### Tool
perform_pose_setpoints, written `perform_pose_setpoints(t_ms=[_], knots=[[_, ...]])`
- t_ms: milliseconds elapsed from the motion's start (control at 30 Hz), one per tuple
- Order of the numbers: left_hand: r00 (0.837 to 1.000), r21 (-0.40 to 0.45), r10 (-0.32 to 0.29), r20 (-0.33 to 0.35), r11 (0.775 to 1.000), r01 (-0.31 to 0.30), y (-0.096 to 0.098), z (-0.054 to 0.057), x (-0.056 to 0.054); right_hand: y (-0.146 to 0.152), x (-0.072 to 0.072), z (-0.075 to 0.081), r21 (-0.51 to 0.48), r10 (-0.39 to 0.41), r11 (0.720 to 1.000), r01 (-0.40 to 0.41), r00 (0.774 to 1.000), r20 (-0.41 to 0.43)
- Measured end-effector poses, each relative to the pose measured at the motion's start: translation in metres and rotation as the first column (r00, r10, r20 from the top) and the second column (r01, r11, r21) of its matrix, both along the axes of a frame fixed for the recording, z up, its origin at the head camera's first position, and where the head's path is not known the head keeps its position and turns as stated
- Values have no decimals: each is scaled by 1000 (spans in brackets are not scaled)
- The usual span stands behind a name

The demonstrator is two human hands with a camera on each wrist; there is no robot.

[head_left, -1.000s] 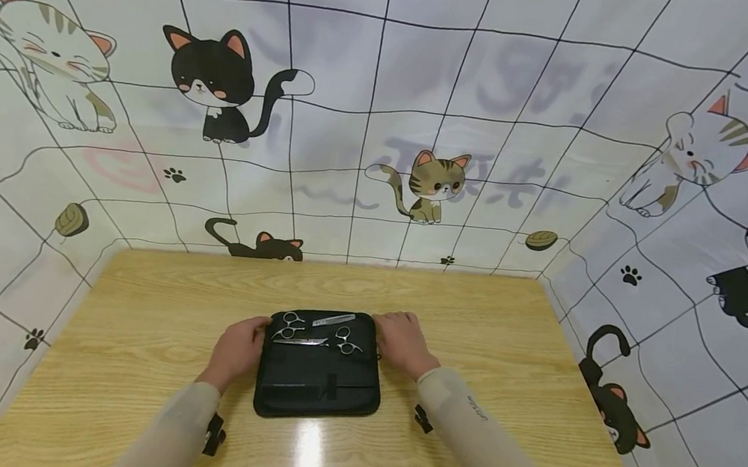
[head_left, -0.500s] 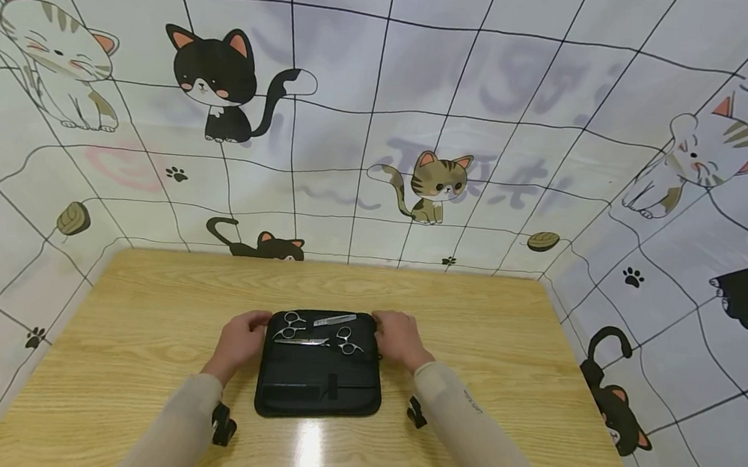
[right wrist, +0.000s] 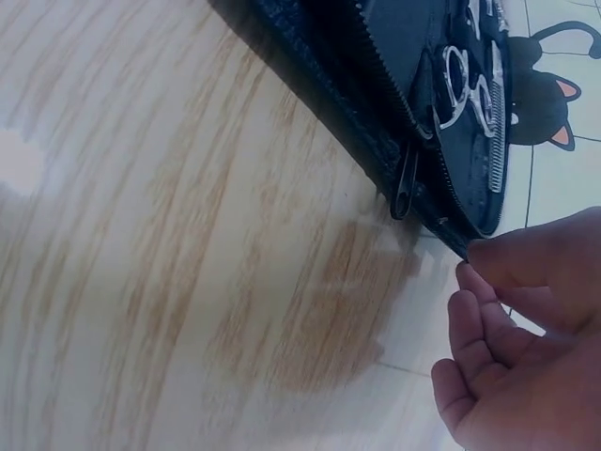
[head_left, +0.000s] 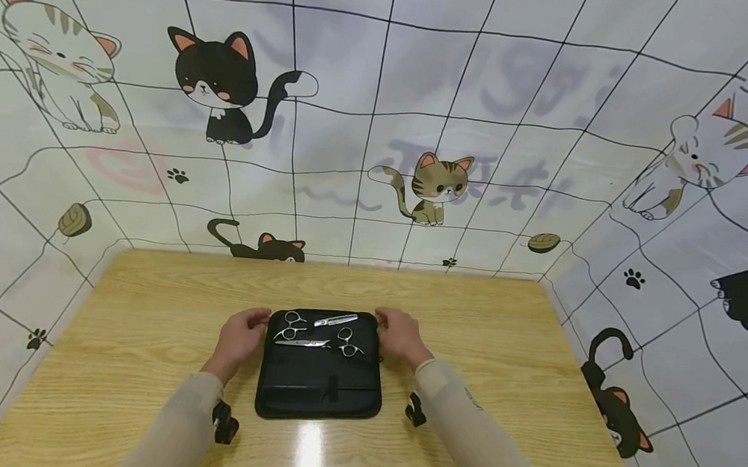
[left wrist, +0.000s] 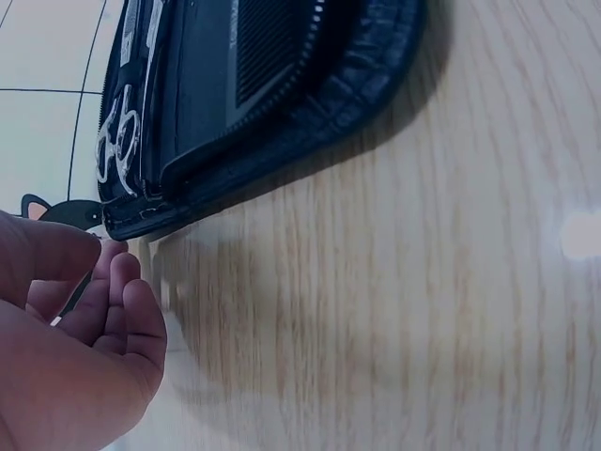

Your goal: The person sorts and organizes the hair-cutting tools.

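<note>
A black zip-up case [head_left: 293, 370] lies on the table, its inside facing up. Strapped in its far half are a pair of scissors [head_left: 349, 350] and thinning shears [head_left: 294, 318], pointing opposite ways. A dark comb [left wrist: 272, 47] shows in a pocket of the near half. My left hand [head_left: 239, 342] pinches the far left corner, thumb and fingertips right at the edge. At the far right corner, my right hand [head_left: 399, 339] does likewise, with the thumb over the edge in the right wrist view. A zipper pull [right wrist: 405, 183] hangs near that corner.
The wood-grain table [head_left: 163, 311] reaches back to a cloth wall [head_left: 335, 147] printed with cartoon cats, which also rises on both sides. A bright light reflection lies on the tabletop in front of the case. Each wrist wears a small black device.
Both wrists have turned slightly inward, toward the case. The hands stay at its far corners, and the case stays where it was.
</note>
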State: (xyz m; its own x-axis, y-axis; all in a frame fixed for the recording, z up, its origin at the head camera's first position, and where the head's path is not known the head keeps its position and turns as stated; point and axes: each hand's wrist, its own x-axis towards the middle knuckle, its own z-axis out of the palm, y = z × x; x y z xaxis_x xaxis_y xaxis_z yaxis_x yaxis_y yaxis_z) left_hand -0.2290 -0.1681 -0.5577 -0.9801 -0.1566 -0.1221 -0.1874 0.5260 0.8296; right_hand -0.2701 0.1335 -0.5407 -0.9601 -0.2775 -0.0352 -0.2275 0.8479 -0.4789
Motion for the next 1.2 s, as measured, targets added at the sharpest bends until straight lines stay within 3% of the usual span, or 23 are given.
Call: perform_pose_setpoints(t_ms=[367, 600, 933, 1200], knots=[[1000, 4, 9, -1, 1000, -9, -1, 0, -2, -1, -1, -1, -75, -63, 995, 63, 998, -2], [1000, 7, 10, 3, 1000, -10, -1, 4, -2, 2, 1, -3, -97, -64, 994, 59, 997, -51], [1000, 8, 29, -2, 1000, -29, -1, 6, -2, 3, 4, 0, -164, -91, 982, 89, 996, -6], [999, -24, 10, -50, 1000, -11, -1, 11, 0, 4, 6, 3, -157, -53, 987, 41, 996, -78]])
